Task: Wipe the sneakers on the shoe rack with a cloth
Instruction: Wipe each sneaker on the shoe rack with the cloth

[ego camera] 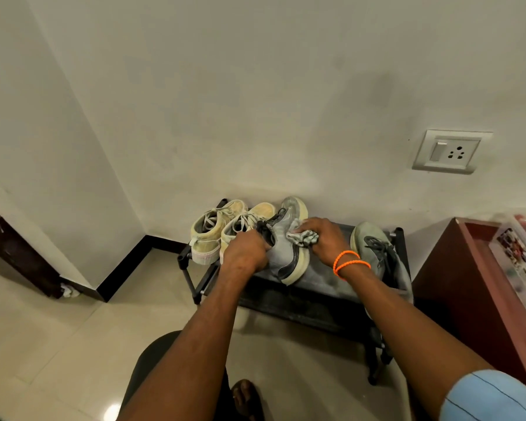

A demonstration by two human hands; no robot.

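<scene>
Here the black shoe rack (pixel 316 287) stands against the wall, under both hands. On it, just left of the left hand (pixel 245 253), sit two beige sneakers (pixel 208 230). A grey sneaker (pixel 380 253) lies right of the right hand (pixel 324 237). Between the hands, another grey sneaker (pixel 286 250) is tilted on its side; the left hand grips its opening. The right hand holds a crumpled cloth (pixel 302 237) against its side.
</scene>
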